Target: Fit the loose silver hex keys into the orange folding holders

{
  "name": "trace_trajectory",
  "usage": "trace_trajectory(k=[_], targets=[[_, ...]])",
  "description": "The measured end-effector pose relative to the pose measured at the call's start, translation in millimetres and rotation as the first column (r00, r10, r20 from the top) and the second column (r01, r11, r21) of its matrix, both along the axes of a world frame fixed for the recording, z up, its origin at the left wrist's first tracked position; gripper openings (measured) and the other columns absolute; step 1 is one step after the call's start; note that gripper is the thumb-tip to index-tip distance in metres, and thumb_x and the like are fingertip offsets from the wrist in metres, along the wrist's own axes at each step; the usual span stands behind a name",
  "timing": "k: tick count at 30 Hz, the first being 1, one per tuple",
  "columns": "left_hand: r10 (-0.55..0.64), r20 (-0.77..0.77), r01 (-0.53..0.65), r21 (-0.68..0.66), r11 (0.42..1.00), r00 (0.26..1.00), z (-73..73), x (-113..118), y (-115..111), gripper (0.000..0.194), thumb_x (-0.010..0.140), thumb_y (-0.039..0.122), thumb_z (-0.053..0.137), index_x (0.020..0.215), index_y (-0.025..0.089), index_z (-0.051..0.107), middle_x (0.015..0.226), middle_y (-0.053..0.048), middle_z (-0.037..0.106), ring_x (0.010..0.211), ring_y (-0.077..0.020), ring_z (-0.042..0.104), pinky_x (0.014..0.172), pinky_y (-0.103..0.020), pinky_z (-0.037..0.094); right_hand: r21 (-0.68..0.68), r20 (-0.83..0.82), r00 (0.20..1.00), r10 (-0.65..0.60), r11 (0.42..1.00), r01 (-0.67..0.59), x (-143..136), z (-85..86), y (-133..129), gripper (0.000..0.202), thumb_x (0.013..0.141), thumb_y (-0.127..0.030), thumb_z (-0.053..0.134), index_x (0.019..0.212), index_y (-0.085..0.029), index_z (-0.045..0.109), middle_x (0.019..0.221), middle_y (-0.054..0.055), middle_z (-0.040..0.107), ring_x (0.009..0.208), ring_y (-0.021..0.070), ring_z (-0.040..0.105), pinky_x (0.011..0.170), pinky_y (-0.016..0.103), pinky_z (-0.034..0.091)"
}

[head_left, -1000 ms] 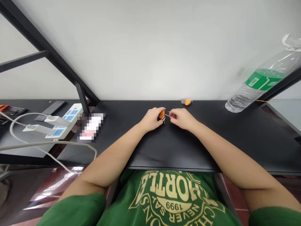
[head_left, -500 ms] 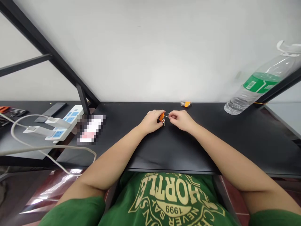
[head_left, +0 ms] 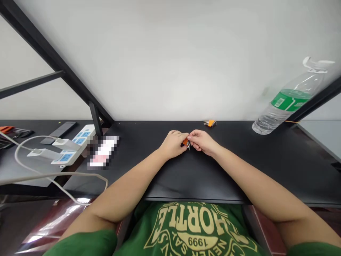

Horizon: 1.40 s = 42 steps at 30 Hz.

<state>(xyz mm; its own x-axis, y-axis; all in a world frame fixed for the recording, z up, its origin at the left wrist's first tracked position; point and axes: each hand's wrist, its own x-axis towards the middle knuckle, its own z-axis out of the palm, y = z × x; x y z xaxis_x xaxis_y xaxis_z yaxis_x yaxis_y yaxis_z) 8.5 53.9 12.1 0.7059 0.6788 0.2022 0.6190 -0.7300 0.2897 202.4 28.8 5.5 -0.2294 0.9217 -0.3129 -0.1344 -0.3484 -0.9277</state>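
My left hand (head_left: 175, 145) is wrapped around an orange hex key holder (head_left: 185, 142), with short metal key ends sticking out of its near side. Thumb and forefinger of my right hand (head_left: 204, 142) are pinched together right against the holder's right edge. The thin hex key in that pinch is mostly hidden by the fingers. Both hands touch or nearly touch above the black table (head_left: 226, 170). Behind them, close to the wall, lies a second orange-banded hex key set (head_left: 210, 123).
A large water bottle (head_left: 282, 106) with a green label stands at the back right. Left are a phone-like blurred item (head_left: 103, 151), a white power strip (head_left: 77, 145) with plugs and cables (head_left: 80, 174), a dark flat box (head_left: 59, 132) and an orange tool set (head_left: 13, 131).
My right hand has moved left against the holder; the thin key that showed between the hands is now mostly covered. The view has tilted slightly up.
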Motion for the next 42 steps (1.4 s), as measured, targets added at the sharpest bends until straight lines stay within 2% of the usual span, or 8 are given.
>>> trace_trajectory(k=[7, 12, 16, 21, 25, 31, 35, 42], targets=[[0.027, 0.159, -0.02, -0.051, 0.998, 0.987, -4.5, -3.9, 4.7, 0.027, 0.085, 0.029, 0.069, 0.111, 0.024, 0.065, 0.096, -0.001, 0.074, 0.097, -0.022, 0.069, 0.096, -0.039, 0.047, 0.015, -0.168, 0.981, 0.099, 0.995, -0.097, 11.7, -3.1, 4.5, 0.041, 0.074, -0.039, 0.089, 0.097, -0.015, 0.066, 0.075, 0.001, 0.072, 0.047, 0.0053, 0.052, 0.041, 0.017, 0.041], [-0.013, 0.168, 0.018, -0.029, 0.999, 0.986, -7.2, -3.7, 3.4, 0.03, 0.084, 0.027, 0.069, 0.114, 0.024, 0.065, 0.104, -0.003, 0.076, 0.105, -0.0237, 0.069, 0.102, -0.042, 0.046, 0.104, -0.044, 0.994, 0.105, 0.99, -0.1, 4.4, -8.7, 2.2, 0.043, 0.075, -0.047, 0.086, 0.091, -0.021, 0.056, 0.061, -0.005, 0.064, 0.039, 0.0067, 0.045, 0.037, 0.019, 0.034], [-0.044, 0.148, 0.047, -0.02, 0.999, 0.988, -6.3, -3.0, 2.7, 0.033, 0.085, 0.024, 0.067, 0.119, 0.023, 0.064, 0.111, -0.005, 0.075, 0.113, -0.025, 0.067, 0.104, -0.043, 0.045, 0.157, 0.263, 0.962, 0.076, 0.98, -0.12, 6.0, -6.6, 2.7, 0.038, 0.082, -0.052, 0.077, 0.083, -0.022, 0.054, 0.057, -0.006, 0.058, 0.04, 0.0086, 0.042, 0.039, 0.022, 0.029], [0.002, 0.176, 0.008, -0.055, 0.998, 0.984, -8.2, -6.2, 7.4, 0.046, 0.085, 0.023, 0.067, 0.13, 0.023, 0.059, 0.107, -0.004, 0.074, 0.104, -0.0239, 0.068, 0.102, -0.043, 0.048, 0.42, 0.755, 0.646, -0.116, 0.841, -0.34, 31.5, -0.9, 10.5, 0.019, 0.093, -0.036, 0.066, 0.085, -0.019, 0.068, 0.082, 0.003, 0.066, 0.072, 0.0153, 0.059, 0.069, 0.028, 0.045], [0.031, 0.174, -0.018, -0.079, 0.997, 0.984, -10.4, -9.4, 12.3, 0.049, 0.082, 0.023, 0.069, 0.13, 0.023, 0.06, 0.105, -0.004, 0.074, 0.101, -0.0242, 0.068, 0.099, -0.043, 0.05, 0.247, 0.935, 0.353, -0.029, 0.769, -0.59, 44.0, 2.2, 12.2, 0.01, 0.088, -0.021, 0.067, 0.096, -0.018, 0.07, 0.106, 0.008, 0.065, 0.084, 0.0171, 0.061, 0.076, 0.027, 0.046], [0.013, 0.174, 0.009, -0.123, 0.992, 0.985, -12.2, -8.4, 13.0, 0.051, 0.081, 0.021, 0.068, 0.131, 0.024, 0.061, 0.108, -0.004, 0.074, 0.102, -0.0233, 0.068, 0.099, -0.04, 0.052, 0.026, 0.985, 0.151, 0.08, 0.804, -0.595, 30.9, 6.2, 7.0, 0.004, 0.079, -0.015, 0.065, 0.082, -0.018, 0.064, 0.1, 0.01, 0.066, 0.073, 0.0173, 0.058, 0.063, 0.028, 0.04], [0.067, 0.21, -0.02, -0.216, 0.976, 0.975, -14.8, -6.8, 10.9, 0.065, 0.079, 0.022, 0.07, 0.141, 0.022, 0.052, 0.118, -0.005, 0.073, 0.109, -0.0226, 0.069, 0.103, -0.04, 0.052, 0.137, 0.968, 0.252, 0.014, 0.811, -0.569, 28.8, 7.7, 5.0, 0.008, 0.076, -0.015, 0.066, 0.074, -0.019, 0.059, 0.091, 0.009, 0.067, 0.074, 0.0188, 0.059, 0.066, 0.029, 0.041], [0.057, 0.167, -0.028, -0.172, 0.985, 0.984, -12.9, -7.7, 9.5, 0.043, 0.08, 0.023, 0.071, 0.122, 0.023, 0.06, 0.109, -0.005, 0.071, 0.1, -0.0235, 0.067, 0.098, -0.041, 0.052, 0.349, 0.766, 0.642, -0.002, 0.84, -0.415, 25.2, 9.9, 0.4, 0.004, 0.08, -0.019, 0.059, 0.082, -0.022, 0.059, 0.075, -0.002, 0.068, 0.063, 0.0138, 0.058, 0.062, 0.026, 0.041]])
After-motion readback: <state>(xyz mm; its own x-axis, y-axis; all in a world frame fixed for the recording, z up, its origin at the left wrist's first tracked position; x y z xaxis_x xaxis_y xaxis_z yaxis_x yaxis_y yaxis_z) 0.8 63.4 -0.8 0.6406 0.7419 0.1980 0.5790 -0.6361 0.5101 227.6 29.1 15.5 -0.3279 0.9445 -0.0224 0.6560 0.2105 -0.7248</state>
